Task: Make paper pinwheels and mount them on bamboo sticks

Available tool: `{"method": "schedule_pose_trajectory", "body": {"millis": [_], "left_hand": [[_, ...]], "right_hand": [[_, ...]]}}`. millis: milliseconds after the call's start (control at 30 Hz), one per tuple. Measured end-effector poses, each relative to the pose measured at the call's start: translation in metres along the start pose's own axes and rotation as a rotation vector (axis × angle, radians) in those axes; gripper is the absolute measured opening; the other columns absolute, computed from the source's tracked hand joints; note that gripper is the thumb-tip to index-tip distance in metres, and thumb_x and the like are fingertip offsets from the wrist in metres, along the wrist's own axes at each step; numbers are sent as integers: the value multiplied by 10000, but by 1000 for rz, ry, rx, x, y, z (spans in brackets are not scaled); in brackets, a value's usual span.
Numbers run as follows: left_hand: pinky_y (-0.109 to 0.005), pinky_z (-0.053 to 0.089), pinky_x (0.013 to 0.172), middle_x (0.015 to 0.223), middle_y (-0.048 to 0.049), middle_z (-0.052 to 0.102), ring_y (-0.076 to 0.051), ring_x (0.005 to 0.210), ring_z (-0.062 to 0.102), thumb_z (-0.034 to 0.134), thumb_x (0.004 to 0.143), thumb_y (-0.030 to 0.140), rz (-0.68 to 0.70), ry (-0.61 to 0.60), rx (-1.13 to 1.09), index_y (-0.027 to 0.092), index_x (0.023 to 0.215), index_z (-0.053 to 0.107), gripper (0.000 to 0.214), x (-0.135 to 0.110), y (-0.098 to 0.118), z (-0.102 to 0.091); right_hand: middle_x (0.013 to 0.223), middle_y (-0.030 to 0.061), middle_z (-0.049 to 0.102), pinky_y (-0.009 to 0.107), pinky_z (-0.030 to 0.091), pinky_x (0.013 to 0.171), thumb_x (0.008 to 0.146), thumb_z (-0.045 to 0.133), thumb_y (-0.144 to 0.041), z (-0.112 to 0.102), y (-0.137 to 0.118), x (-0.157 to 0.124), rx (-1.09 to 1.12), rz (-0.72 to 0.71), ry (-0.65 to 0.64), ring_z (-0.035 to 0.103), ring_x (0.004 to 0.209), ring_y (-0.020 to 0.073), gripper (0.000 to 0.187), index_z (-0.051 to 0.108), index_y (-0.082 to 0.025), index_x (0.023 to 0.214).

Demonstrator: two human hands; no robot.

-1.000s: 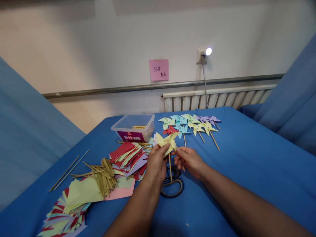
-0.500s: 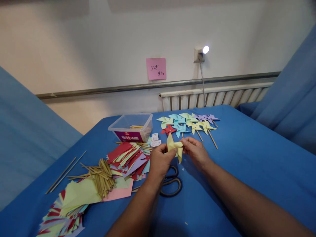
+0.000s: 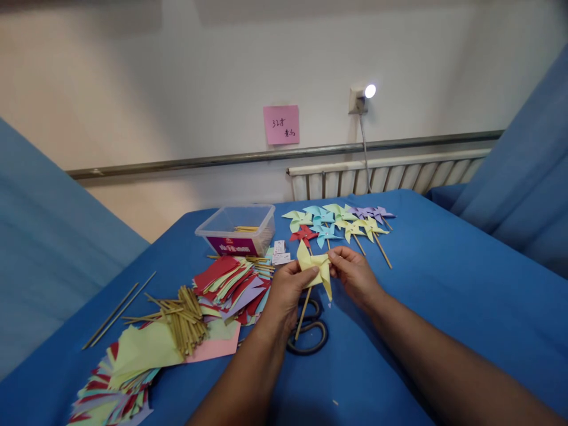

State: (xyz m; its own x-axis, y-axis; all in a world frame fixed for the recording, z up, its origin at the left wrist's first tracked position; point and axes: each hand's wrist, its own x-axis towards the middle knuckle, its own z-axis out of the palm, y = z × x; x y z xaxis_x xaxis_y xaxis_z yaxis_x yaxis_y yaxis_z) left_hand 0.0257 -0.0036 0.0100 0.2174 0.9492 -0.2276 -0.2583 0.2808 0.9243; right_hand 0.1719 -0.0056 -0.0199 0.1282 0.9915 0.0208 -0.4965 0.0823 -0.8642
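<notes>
Between my hands is a yellow paper pinwheel, its thin wooden stick slanting down below it. My left hand is closed on it, with the thumb pressed over its middle. At the pinwheel's right side, the fingertips of my right hand pinch a blade. Black-handled scissors lie on the table under my left hand, partly hidden by that forearm. Beyond my hands rest several finished pinwheels in green, blue, purple, yellow and a red pinwheel.
A clear plastic box with sticks stands at the back left, near small white boxes. Closer lie stacked coloured paper, a bundle of short sticks and fanned paper sheets. Two long rods lie far left on the blue cloth.
The yellow pinwheel has turned a little in my hands, and its stick now shows below it. Both hands stay in nearly the same place.
</notes>
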Motion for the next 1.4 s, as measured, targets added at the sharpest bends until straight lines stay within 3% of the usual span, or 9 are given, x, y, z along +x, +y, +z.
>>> {"method": "schedule_pose_trajectory", "body": {"millis": [133,300,367,467,600,733,1033,1233,1400], "left_hand": [[-275,501,623,776,-109,747,-168,609,648,864,564,255,13,17,-33,98,871,759,361,0,1,1],[-289,529,675,841,-116,759,-186,666,682,874,532,240,31,86,-66,102,906,751,417,3,1,1],[-298,533,680,856,-114,761,-191,671,687,882,518,244,39,109,-48,106,900,742,429,4,0,1],[-288,519,642,823,-106,756,-191,653,677,898,506,275,65,126,27,107,855,733,421,6,-1,0],[-271,495,608,812,-97,751,-192,658,668,909,486,310,73,82,95,110,855,748,450,7,-1,-2],[-259,469,575,781,-94,740,-176,621,645,893,509,327,58,39,106,110,823,743,410,9,-3,-4],[-264,452,584,735,-78,717,-170,610,623,866,532,325,41,58,143,111,787,732,359,8,-1,-5],[-226,375,517,584,-3,615,-108,512,514,776,617,325,70,74,173,144,658,661,218,3,5,-4],[-223,393,519,582,13,581,-113,537,517,754,658,414,86,102,146,162,643,598,297,4,6,-2]], "right_hand": [[593,-16,621,245,367,519,675,826,-457,1,2,1,26,-6,23,496,511,103,321,692,-190,792],[694,32,693,252,403,517,709,767,-594,4,4,-1,99,18,148,573,568,131,424,654,-197,808],[726,39,702,263,444,554,728,737,-630,7,5,-5,87,56,112,602,610,143,449,666,-194,808],[768,28,718,280,491,646,692,813,-529,12,6,-11,38,79,-9,635,674,154,383,703,-194,843],[758,27,737,299,505,697,598,894,-364,16,9,-13,72,73,-17,657,683,165,341,722,-185,833],[733,34,735,307,509,685,619,882,-345,17,11,-10,114,79,12,664,653,167,308,723,-167,815],[759,40,746,318,515,725,601,891,-321,15,11,-9,92,72,-54,674,677,173,322,743,-166,841],[744,43,741,290,492,666,603,882,-342,12,10,-5,11,102,-13,658,663,166,330,743,-146,829],[782,54,750,298,492,688,605,879,-343,11,10,-4,31,113,6,656,670,166,331,744,-141,830]]}}
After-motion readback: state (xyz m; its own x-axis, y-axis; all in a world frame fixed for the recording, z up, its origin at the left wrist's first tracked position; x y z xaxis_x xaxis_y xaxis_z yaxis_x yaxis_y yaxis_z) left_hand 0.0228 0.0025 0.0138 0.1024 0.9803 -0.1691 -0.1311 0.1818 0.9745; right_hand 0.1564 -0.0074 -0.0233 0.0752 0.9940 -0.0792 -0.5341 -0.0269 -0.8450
